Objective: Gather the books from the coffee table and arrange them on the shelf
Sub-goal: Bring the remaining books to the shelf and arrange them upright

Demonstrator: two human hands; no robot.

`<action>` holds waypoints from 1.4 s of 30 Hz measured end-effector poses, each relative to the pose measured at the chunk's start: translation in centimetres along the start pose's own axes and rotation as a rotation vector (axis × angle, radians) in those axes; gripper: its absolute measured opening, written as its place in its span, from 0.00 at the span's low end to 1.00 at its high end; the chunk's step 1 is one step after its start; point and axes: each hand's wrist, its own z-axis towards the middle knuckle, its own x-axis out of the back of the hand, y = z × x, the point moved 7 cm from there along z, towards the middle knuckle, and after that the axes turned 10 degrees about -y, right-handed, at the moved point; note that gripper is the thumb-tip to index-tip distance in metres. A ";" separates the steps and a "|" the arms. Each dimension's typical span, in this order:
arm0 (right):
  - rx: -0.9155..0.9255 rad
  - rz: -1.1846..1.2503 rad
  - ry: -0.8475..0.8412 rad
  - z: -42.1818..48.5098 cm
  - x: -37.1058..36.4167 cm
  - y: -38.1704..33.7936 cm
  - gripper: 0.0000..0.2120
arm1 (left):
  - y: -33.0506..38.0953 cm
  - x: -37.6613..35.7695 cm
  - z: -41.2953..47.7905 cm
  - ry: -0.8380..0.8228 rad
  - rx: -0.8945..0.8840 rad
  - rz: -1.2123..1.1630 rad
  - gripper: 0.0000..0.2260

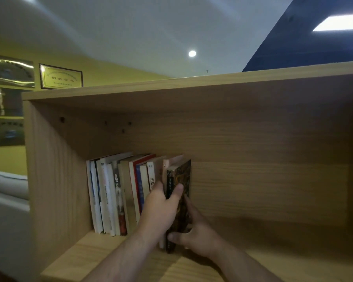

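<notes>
Your dark book stands upright at lower centre of frame on the shelf board. It's at the right end of the row, touching the pale book next to it. Its foot sits nearer you than the other spines, so I'd judge it's not pushed fully in yet. Your left hand has it at mid height, thumb over the spine/cover edge, other fingers curled in on the left side. Can't tell if they go betw. the dark book and its neighbour or round both. Your right hand pinches it low down, thumb on the bottom of the spine, the rest laid up the right cover. So both hands are closed on this one book, nothing else held. Handling: prob. a thickish paperback, moderate weight, stiff enough on end, but the covers will flex and a glossy jacket may slip. Take it by spine + both covers, not by page edges or a corner. The row seems to lean right at the top (could be lens distortion) w/ nothing bracing that end, so expect it to press on the new book. Hold it square as you slide it back. Plaque at upper left on the yellow wall, no concern.
</notes>
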 end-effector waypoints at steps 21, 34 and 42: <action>-0.022 -0.257 0.037 3.1 -2.3 -0.8 0.63 | -7.2 4.9 -1.6 0.065 -0.245 0.520 0.24; -0.114 -0.294 0.059 3.5 -1.6 0.3 0.65 | 0.3 7.3 2.8 -0.090 -0.030 0.542 0.31; -0.101 -0.292 0.049 3.3 -1.5 0.2 0.64 | 1.5 7.2 2.2 0.143 -0.091 0.581 0.24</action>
